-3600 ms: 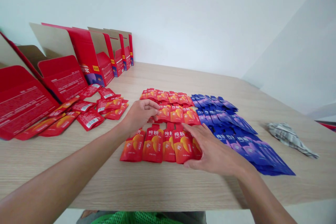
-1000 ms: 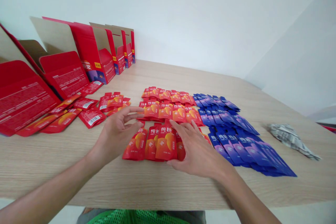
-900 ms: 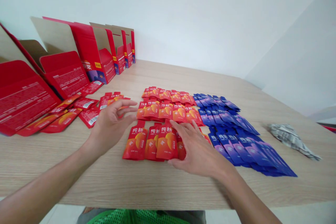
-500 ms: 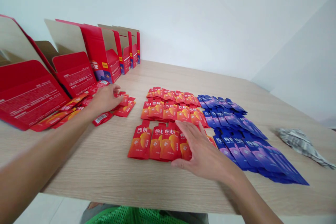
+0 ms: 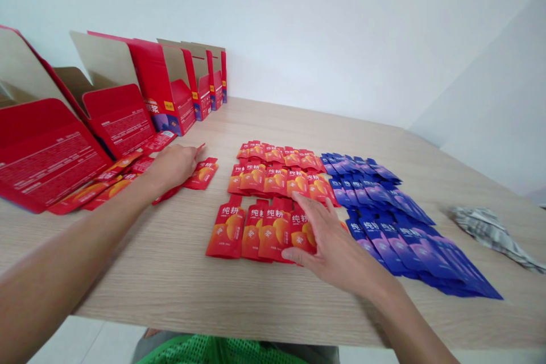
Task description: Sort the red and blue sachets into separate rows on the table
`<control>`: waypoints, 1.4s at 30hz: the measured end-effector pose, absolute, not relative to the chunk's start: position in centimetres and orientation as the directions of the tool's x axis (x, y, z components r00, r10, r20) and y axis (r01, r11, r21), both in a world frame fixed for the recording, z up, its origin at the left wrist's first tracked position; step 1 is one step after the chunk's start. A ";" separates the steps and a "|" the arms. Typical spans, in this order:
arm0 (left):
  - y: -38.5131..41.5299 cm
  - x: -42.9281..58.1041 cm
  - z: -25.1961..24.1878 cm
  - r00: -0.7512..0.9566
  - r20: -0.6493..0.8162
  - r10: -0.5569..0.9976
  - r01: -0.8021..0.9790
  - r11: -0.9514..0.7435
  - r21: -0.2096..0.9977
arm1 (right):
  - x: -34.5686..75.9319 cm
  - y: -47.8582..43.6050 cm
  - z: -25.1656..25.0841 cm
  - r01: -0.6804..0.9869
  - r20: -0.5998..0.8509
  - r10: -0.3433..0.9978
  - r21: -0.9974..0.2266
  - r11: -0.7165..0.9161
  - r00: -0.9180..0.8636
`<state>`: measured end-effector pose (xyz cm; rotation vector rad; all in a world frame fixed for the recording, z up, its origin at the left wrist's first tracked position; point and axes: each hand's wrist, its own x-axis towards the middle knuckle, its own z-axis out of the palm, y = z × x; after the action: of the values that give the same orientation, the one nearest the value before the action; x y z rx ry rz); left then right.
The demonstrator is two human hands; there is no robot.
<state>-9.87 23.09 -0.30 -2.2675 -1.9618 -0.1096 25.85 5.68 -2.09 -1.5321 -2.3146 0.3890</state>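
At the left, my left hand [image 5: 176, 165] is closed on a red pouch [image 5: 199, 152], whose edge shows past the fingers. Just right of it lies another red pouch [image 5: 203, 174], and more red pouches [image 5: 115, 182] lie loosely by the boxes. My right hand [image 5: 326, 239] rests with fingers apart over the right end of the nearest row of red pouches [image 5: 275, 230], its thumb on one of them. Two further rows of red pouches [image 5: 277, 178] lie behind. Overlapping blue pouches [image 5: 396, 239] lie in rows to the right of my right hand.
Open red boxes [image 5: 119, 116] stand in a line along the left and back of the wooden table [image 5: 170, 278]. A checked cloth [image 5: 486, 227] lies at the far right. Behind the table is a pale wall [image 5: 315, 28].
My left hand has closed on a red pouch and lifted its edge. My right hand has shifted very slightly right, still over the nearest red row.
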 end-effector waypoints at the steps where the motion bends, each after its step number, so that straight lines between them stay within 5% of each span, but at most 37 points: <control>1: 22.9 -10.1 0.0 0.126 0.161 0.979 0.991 -0.118 -0.056 | 25.9 5.7 -2.1 0.828 0.139 0.923 -0.409 0.384 -0.359; 5: 21.1 -9.9 1.4 0.065 0.262 0.963 0.998 -0.058 -0.036 | 26.0 5.7 -1.9 0.803 0.229 0.932 -0.475 0.360 -0.282; 7: 18.8 -8.7 2.2 0.079 0.368 0.927 0.996 -0.086 0.004 | 25.4 5.9 -1.7 0.718 0.265 0.946 -0.621 0.315 -0.186; 11: 12.4 -4.4 2.6 0.350 0.557 0.753 0.903 -0.430 0.014 | 22.5 6.6 -0.6 0.146 0.083 0.993 -0.985 0.094 -0.079; 13: 9.3 -2.3 1.8 0.562 0.627 0.540 0.718 -0.695 -0.045 | 20.8 7.0 0.0 -0.115 -0.011 0.994 -0.993 -0.024 -0.112; 16: 6.6 -0.4 -0.1 0.641 0.717 0.274 0.525 -0.838 -0.149 | 19.1 7.6 0.3 -0.289 -0.047 0.992 -0.954 -0.081 -0.121; 19: 6.2 -0.2 -1.3 0.585 0.759 0.287 0.473 -0.880 -0.032 | 18.8 7.9 0.1 -0.324 -0.075 0.985 -0.938 -0.123 -0.159; 22: 7.2 -0.9 -1.0 0.360 0.712 0.603 0.495 -0.770 0.402 | 19.1 8.3 -0.2 -0.293 -0.082 0.983 -0.947 -0.128 -0.165; 24: 8.4 -1.4 -0.3 0.185 0.502 0.845 0.386 -0.532 0.754 | 19.2 8.7 -0.4 -0.256 -0.077 0.987 -0.960 -0.113 -0.144; 26: 9.8 -2.0 0.2 0.160 0.214 0.964 0.191 -0.243 0.951 | 19.0 9.3 -0.4 -0.207 -0.080 0.988 -0.972 -0.107 -0.134; 29: 11.5 -2.6 0.3 0.209 -0.004 0.978 0.028 -0.002 1.000 | 18.5 10.1 -0.4 -0.075 -0.124 0.984 -0.988 -0.134 -0.128; 32: 12.2 -2.9 -0.3 0.193 -0.067 0.979 0.014 0.066 0.998 | 18.1 10.7 -0.4 0.253 -0.159 0.981 -0.959 -0.127 -0.109; 36: 12.1 -3.1 -1.3 0.214 -0.150 0.965 0.126 0.125 0.984 | 18.0 11.0 -0.4 0.715 -0.050 0.991 -0.697 0.054 -0.124; 42: 12.0 -2.8 -1.7 0.222 -0.181 0.958 0.318 0.104 0.942 | 17.8 10.9 -0.9 0.887 -0.010 0.992 -0.448 0.111 -0.129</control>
<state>-2.85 11.99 -1.74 -2.9008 -2.6449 -1.5348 17.75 10.94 -0.85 -1.8487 -2.1003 0.5068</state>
